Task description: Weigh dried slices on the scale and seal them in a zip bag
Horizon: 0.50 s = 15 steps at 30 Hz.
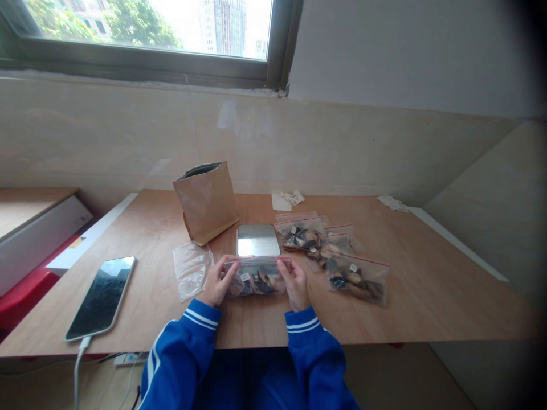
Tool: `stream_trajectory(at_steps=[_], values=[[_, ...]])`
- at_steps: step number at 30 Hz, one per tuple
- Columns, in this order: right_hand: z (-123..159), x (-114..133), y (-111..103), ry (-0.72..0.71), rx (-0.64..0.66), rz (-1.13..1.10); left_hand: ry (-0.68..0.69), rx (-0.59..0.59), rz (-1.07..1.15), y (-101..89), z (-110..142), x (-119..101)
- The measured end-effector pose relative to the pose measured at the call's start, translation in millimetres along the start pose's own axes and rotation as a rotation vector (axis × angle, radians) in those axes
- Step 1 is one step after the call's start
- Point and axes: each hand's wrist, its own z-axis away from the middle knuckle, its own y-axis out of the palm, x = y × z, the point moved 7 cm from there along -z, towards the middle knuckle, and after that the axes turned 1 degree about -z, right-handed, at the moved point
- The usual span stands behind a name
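A person in blue sleeves with white stripes (179, 347) holds a red-edged zip bag (256, 280) of dried brown and dark slices at a wooden desk (431, 285). The left hand (217, 283) grips the bag's left end and the right hand (296, 285) its right end, the fingers (226, 266) of each closed narrowly on the plastic near the red-lined top. The bag sits just in front of a flat stainless-steel digital scale (258, 240), low over the desk; whether it touches the wood cannot be told.

To the right lie three more filled zip bags (300, 234), (339, 239), (356, 280), overlapping one another and carrying small white labels. Left of the hands are a crumpled clear plastic bag (192, 270) and, behind it, an upright kraft paper pouch (206, 205) with a dark lining. A smartphone (101, 298) lies farther left, its white charging cable (77, 370) dropping off the desk edge. Tissue scraps (293, 199) rest near the wall, beneath a window (145, 28).
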Motion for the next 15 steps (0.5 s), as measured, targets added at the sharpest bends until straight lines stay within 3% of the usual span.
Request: stream_trajectory(at_steps=[10,15], values=[[1,-7,6,0.037,0.061,0.056,0.083,-0.083,-0.078,1.8,1,-11],[2,-1,4,-0.022,0.033,0.117,0.101,-0.085,-0.055,0.6,2,-11]])
